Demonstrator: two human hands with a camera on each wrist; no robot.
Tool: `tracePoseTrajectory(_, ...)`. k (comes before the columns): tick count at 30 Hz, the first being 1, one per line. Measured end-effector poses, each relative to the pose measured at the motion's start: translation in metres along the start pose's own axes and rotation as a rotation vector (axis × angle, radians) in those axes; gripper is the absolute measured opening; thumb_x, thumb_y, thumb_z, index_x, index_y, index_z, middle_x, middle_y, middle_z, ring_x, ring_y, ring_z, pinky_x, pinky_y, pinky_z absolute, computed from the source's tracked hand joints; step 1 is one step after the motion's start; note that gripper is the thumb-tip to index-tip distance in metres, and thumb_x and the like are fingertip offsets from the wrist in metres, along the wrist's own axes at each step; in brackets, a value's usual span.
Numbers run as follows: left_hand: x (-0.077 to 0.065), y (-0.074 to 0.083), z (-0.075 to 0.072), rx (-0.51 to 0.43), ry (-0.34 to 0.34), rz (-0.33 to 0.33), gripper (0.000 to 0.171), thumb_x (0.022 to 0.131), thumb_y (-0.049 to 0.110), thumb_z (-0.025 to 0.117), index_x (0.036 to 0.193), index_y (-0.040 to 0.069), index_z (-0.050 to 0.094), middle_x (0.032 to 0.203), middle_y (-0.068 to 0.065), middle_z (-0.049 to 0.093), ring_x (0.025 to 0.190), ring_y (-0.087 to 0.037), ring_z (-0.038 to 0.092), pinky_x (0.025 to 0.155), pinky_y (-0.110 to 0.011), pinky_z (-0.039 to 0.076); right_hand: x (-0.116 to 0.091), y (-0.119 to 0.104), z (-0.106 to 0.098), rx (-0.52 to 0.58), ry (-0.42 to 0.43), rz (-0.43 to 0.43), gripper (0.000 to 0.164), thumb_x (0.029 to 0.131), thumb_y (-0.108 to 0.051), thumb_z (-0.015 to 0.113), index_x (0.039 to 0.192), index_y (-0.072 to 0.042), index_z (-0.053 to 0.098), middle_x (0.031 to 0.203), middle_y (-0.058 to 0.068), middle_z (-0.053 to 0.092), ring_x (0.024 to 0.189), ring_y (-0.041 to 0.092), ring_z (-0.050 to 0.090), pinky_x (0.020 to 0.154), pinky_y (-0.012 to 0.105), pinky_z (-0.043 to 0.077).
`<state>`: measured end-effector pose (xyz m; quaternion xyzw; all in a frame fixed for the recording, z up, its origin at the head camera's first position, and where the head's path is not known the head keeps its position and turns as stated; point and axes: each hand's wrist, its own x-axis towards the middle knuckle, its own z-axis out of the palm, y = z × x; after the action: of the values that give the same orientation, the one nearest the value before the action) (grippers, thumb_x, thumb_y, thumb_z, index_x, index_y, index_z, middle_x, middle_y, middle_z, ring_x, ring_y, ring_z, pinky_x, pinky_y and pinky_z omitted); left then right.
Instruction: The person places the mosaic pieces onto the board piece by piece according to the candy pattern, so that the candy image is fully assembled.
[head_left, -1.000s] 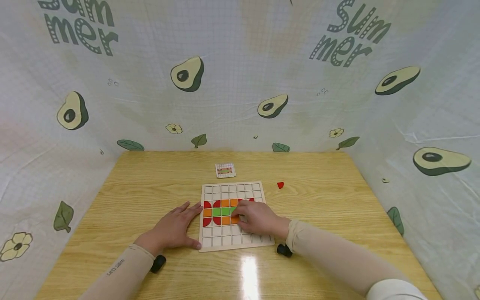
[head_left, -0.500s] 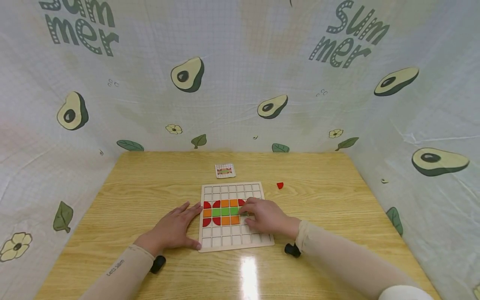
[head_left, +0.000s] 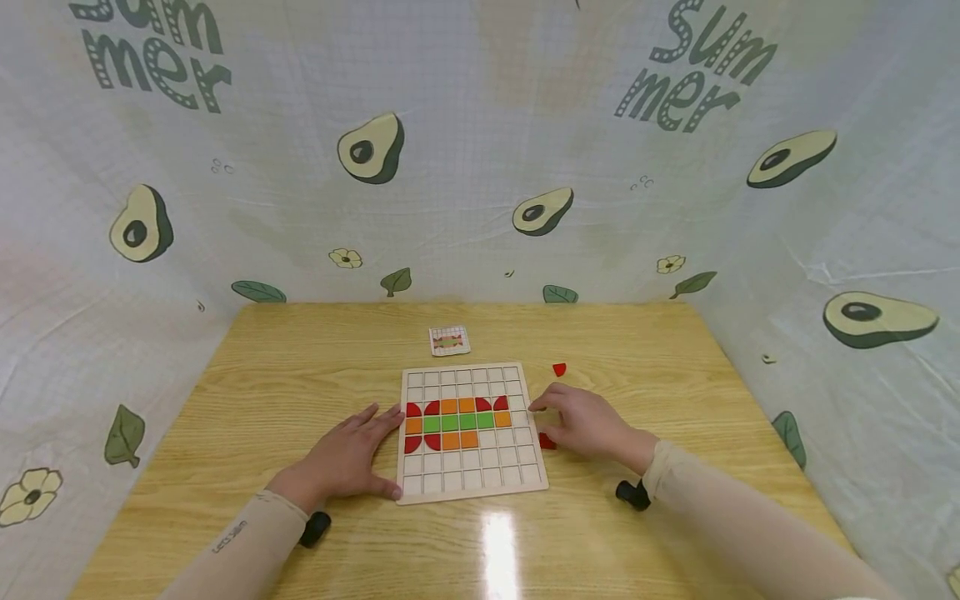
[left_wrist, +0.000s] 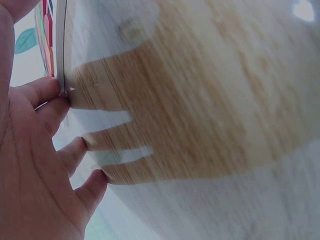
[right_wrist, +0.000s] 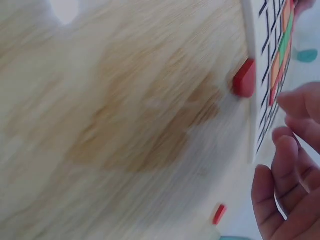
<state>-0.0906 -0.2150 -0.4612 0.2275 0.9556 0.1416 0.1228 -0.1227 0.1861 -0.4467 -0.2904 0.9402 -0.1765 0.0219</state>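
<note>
A pale wooden grid board [head_left: 491,479] lies on the table with red, orange and green tiles in its middle rows. My left hand [head_left: 341,458] rests flat at the board's left side, thumb and fingertips against its edge; the left wrist view shows the fingers [left_wrist: 47,112] spread. Just off the right edge is my right hand [head_left: 588,423], fingers loosely bent, with no tile showing between them. A red tile [head_left: 548,441] lies on the table beside the board, partly under this hand; in the right wrist view the red tile [right_wrist: 244,79] sits close to the board's edge.
Behind the board lies a small pattern card [head_left: 449,341]. Another red quarter-round tile [head_left: 559,369] is on the wooden table [head_left: 315,350] beyond the board's right corner. A printed cloth [head_left: 465,150] hangs behind and at both sides.
My right hand has moved right, off the tiles and past the board's right edge. This uncovers green, orange and red tiles. The left hand has stayed in place.
</note>
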Motion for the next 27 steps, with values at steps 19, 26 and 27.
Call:
tracePoseTrajectory(19, 0.0, 0.0, 0.002, -0.004, 0.008, 0.002, 0.117, 0.063, 0.076, 0.076, 0.155, 0.015, 0.038, 0.161, -0.002, 0.031, 0.147, -0.039, 0.022, 0.11, -0.063, 0.026, -0.014, 0.02, 0.012, -0.05, -0.037, -0.113, 0.023, 0.087, -0.024, 0.074, 0.11, -0.022, 0.075, 0.103, -0.01, 0.061, 0.074, 0.003, 0.051, 0.066, 0.027, 0.048)
tracePoseTrajectory(26, 0.0, -0.001, 0.001, 0.003, 0.007, 0.007, 0.117, 0.063, 0.077, 0.076, 0.155, 0.015, 0.038, 0.161, -0.001, 0.031, 0.147, -0.039, 0.022, 0.11, -0.063, 0.027, -0.012, 0.019, 0.014, -0.091, -0.003, -0.079, 0.027, 0.086, -0.025, 0.074, 0.113, -0.022, 0.073, 0.099, -0.011, 0.06, 0.075, 0.003, 0.052, 0.064, 0.026, 0.048)
tracePoseTrajectory(27, 0.0, -0.001, 0.001, 0.005, 0.006, 0.005, 0.117, 0.063, 0.077, 0.076, 0.155, 0.015, 0.038, 0.161, -0.001, 0.031, 0.147, -0.039, 0.022, 0.11, -0.063, 0.027, -0.012, 0.019, 0.015, -0.094, -0.002, -0.08, 0.028, 0.086, -0.025, 0.074, 0.114, -0.022, 0.073, 0.098, -0.011, 0.06, 0.074, 0.003, 0.051, 0.063, 0.026, 0.047)
